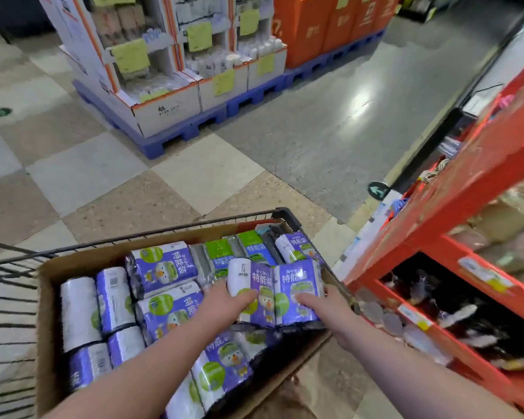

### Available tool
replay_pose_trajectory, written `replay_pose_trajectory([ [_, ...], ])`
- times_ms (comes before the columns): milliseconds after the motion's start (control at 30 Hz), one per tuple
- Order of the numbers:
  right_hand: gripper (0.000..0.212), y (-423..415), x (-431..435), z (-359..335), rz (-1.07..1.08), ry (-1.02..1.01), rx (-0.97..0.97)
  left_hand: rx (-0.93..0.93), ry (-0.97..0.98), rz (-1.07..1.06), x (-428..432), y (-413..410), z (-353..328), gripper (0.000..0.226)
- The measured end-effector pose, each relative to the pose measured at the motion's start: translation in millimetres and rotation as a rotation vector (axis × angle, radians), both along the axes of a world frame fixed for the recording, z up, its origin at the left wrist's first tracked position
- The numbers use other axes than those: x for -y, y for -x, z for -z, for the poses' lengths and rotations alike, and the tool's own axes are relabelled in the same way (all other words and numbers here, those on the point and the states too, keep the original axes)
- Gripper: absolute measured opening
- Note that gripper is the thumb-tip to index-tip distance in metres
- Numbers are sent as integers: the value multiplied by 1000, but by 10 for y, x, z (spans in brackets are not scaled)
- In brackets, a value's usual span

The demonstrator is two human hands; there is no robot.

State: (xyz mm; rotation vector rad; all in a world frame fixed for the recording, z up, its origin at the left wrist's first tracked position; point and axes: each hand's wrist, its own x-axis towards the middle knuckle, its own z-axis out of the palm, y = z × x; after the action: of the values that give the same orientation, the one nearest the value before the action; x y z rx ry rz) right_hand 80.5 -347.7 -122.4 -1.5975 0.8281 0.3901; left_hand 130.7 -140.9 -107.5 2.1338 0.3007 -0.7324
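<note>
- Both hands clamp one purple pack (285, 285): the left hand (224, 300) is wrapped round its left end, and the right hand (330, 306) is on its right end with one finger laid straight across the printed face. Neither hand holds anything else.
- The pack sits between the two palms, lifted clear above the near right corner of the cardboard box (103, 258).
- Its long side runs from hand to hand, and the rolls inside it point away from the person. A crease down the middle leaves it unclear whether this is one folded pack or two pressed together.
- Judged target: the red shelf (436, 231) lies to the right of the grip, just beyond the right hand. A stocking move would swing the pack that way, with the right hand leading.
- Count: two hands, one held bundle.
- Below and left of the grip, about ten more purple packs and loose rolls fill the box. The overlap prevents an exact figure.
- One box stands inside one wire shopping cart (254, 217).
- One red shelf unit is in view. Its lower bay holds dark goods too blurred to identify.
</note>
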Motion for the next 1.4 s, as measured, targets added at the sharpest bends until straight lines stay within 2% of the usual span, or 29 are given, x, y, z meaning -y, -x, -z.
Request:
replay_pose_trajectory([
  [67, 46, 232, 194, -197, 85, 53, 51, 38, 26, 70, 223, 26, -122, 35],
  [133, 36, 468, 443, -392, 194, 69, 102, 43, 125, 126, 503, 78, -242, 42],
  [200, 42, 719, 672, -610, 262, 90, 145, 45, 193, 188, 825, 174, -393, 54],
  [300, 65, 1135, 1054, -833, 408, 117, 176, 68, 290, 306, 1323, 380, -654, 52],
  [400, 58, 1616, 1411, -1050, 546, 165, 241, 92, 335, 443, 1830, 684, -899, 55],
  [467, 65, 1957, 1654, -1172, 623, 189, 261, 90, 371, 500, 2186, 903, -979, 69],
  [500, 61, 2143, 1782, -1228, 653, 198, 272, 89, 389, 518, 2381, 1027, -1001, 76],
  [567, 53, 2564, 2079, -1300, 712, 232, 304, 87, 422, 591, 2788, 1313, -1068, 67],
  [667, 61, 3254, 2563, -1415, 795, 274, 342, 98, 451, 690, 3409, 1870, -1243, 43],
  [800, 65, 4186, 3158, -1607, 890, 292, 360, 76, 511, 773, 4237, 2662, -1418, 45],
  [900, 62, 4819, 3560, -1740, 968, 344, 395, 79, 573, 862, 4763, 3212, -1584, 31],
  [967, 46, 5162, 3791, -1822, 1001, 358, 425, 73, 607, 893, 5093, 3509, -1639, 58],
  [1000, 45, 5299, 3887, -1864, 1012, 368, 437, 68, 613, 907, 5233, 3635, -1675, 64],
  [1067, 58, 5515, 4089, -1904, 1044, 375, 441, 73, 621, 931, 5465, 3832, -1745, 42],
  [1133, 55, 5643, 4266, -1944, 1061, 377, 475, 96, 626, 934, 5688, 3948, -1777, 23],
  [1200, 47, 5723, 4442, -1979, 1071, 377, 513, 124, 646, 950, 5909, 4008, -1835, 23],
  [1300, 20, 5801, 4744, -2032, 1063, 368, 536, 154, 657, 989, 6297, 4034, -1895, 20],
  [1400, 23, 5829, 5080, -2143, 1079, 400, 557, 164, 687, 1016, 6746, 4069, -1972, 36],
])
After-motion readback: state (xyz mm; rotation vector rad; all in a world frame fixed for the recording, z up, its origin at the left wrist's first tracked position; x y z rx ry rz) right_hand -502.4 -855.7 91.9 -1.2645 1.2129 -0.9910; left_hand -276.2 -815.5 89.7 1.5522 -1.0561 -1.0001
